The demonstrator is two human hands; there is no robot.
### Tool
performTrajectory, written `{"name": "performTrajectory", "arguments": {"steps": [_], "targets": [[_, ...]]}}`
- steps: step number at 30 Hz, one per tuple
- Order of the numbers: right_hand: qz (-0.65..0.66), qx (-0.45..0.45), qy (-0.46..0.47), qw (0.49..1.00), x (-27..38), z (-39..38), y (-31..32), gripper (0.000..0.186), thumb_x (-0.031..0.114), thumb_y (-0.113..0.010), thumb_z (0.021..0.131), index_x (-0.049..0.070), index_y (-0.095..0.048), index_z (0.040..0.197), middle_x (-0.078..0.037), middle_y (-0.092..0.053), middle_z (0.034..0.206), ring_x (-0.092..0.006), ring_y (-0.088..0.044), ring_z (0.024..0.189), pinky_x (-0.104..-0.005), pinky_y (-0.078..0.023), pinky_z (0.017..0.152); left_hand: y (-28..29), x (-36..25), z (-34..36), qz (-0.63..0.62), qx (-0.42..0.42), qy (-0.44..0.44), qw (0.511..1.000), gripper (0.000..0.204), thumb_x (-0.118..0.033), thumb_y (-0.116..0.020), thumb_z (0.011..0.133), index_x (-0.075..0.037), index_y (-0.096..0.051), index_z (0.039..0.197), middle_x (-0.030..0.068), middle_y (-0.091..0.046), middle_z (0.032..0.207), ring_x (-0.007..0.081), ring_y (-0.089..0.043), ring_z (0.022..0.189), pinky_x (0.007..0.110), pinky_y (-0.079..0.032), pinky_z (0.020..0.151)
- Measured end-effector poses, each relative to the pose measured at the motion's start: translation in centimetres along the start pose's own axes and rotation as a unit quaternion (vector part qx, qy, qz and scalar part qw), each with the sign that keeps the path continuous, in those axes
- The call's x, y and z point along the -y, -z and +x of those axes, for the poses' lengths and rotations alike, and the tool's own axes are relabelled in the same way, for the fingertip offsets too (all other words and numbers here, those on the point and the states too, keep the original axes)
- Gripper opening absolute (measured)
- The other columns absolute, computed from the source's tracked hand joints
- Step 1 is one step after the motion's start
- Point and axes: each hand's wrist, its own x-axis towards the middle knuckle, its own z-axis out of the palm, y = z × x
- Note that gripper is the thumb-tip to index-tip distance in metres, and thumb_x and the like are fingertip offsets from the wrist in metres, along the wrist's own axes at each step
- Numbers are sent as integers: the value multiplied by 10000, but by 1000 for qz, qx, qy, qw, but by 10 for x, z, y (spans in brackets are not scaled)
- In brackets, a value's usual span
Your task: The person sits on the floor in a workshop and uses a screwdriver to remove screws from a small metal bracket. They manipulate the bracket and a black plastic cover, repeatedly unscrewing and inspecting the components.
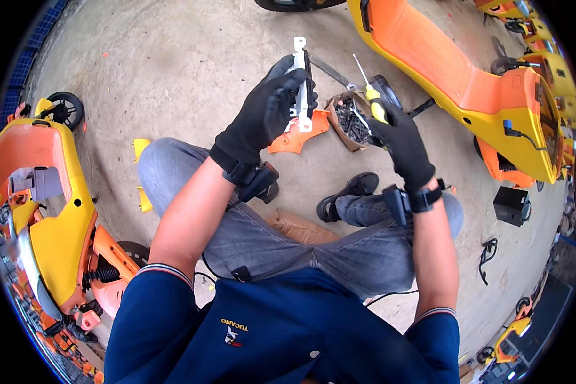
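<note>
Gloved left hand (pixel 265 112) grips white bracket (pixel 301 86); right hand (pixel 400 144) screwdriver (pixel 370 89).

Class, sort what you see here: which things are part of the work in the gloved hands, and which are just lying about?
In use:
- left hand gripping a white bracket
- right hand holding a yellow-handled screwdriver
- paper cup of dark screws, beside the right hand

Lying about:
- orange plastic piece on the floor
- black box
- yellow-and-orange scooter bodies
</note>
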Motion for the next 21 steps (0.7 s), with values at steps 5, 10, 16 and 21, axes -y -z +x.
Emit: {"name": "performTrajectory", "arguments": {"steps": [5,10,16,21], "targets": [[22,-29,-19,999,22,-38,19,396,139,-653,866,13,-562,1230,-53,-613,995,-90,-576,828,-234,-498,651,-2,6,-1,7,41,0,999,533,-210,-517,1001,-69,-303,1468,178,-597,1133,249,-637,999,411,-528,918],[78,-28,-12,997,7,-55,44,367,106,-626,874,7,-562,1221,-71,-615,1022,-102,-577,810,-249,-491,681,-1,11,0,9,85,31,996,573,-211,-492,1010,-62,-246,1506,176,-569,1211,244,-607,1082,400,-515,943],[175,-85,-4,981,6,-69,48,342,86,-646,890,-21,-574,1207,-116,-634,1044,-128,-578,769,-247,-483,684,-10,3,-11,53,108,50,991,592,-302,-463,1021,-103,-226,1526,159,-543,1286,226,-607,1069,340,-534,882],[259,-72,12,963,-16,-69,52,294,97,-633,901,-13,-585,1170,-110,-633,1002,-117,-562,726,-229,-467,639,-14,5,-9,56,122,46,990,589,-308,-451,1025,-97,-225,1527,164,-536,1307,213,-619,1039,327,-548,845]]}}
